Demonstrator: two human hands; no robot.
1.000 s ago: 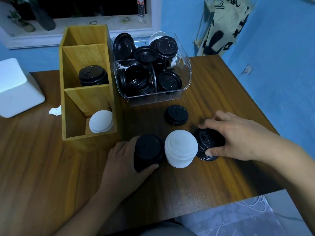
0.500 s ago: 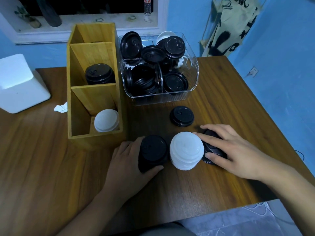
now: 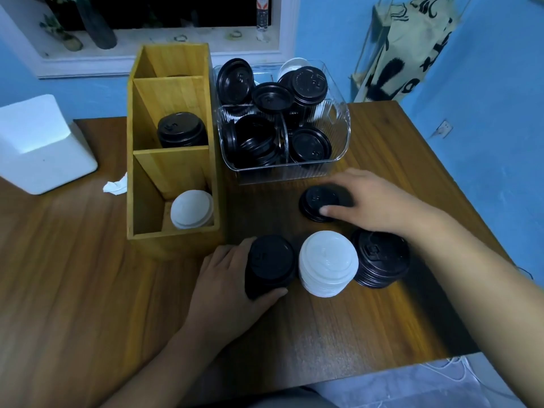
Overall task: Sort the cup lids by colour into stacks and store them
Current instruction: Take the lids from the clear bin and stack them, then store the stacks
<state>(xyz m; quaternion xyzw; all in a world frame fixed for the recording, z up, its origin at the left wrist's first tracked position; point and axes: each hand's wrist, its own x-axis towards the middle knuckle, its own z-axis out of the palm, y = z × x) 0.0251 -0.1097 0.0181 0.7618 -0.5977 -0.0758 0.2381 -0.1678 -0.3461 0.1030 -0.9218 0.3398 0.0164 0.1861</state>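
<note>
The person's left hand (image 3: 232,278) is wrapping round a tall stack of black lids (image 3: 269,265) that is standing on the near part of the wooden table (image 3: 73,275). The fingers are curling round its left side and the thumb is hugging its near side. Just right of it a stack of white lids (image 3: 326,263) is standing, and right of that a shorter stack of black lids (image 3: 379,262) is sitting. A little farther away the right hand (image 3: 374,201) is lying over a single black lid (image 3: 316,201) that is flat on the table. The thumb is pressing its near edge and the fingers are curling over its far edge, so the hand is grasping it. Behind that, a clear tub (image 3: 338,160) is holding a jumble of loose black lids (image 3: 256,142), with one white lid (image 3: 291,67) peeking up at the far end. On the left a wooden box (image 3: 173,237) with three slots is standing. White lids (image 3: 191,212) are sitting in its near slot and black lids (image 3: 181,131) in its middle slot. A scrunched tissue (image 3: 116,186) and a white block (image 3: 41,145) are lying farther left.
</note>
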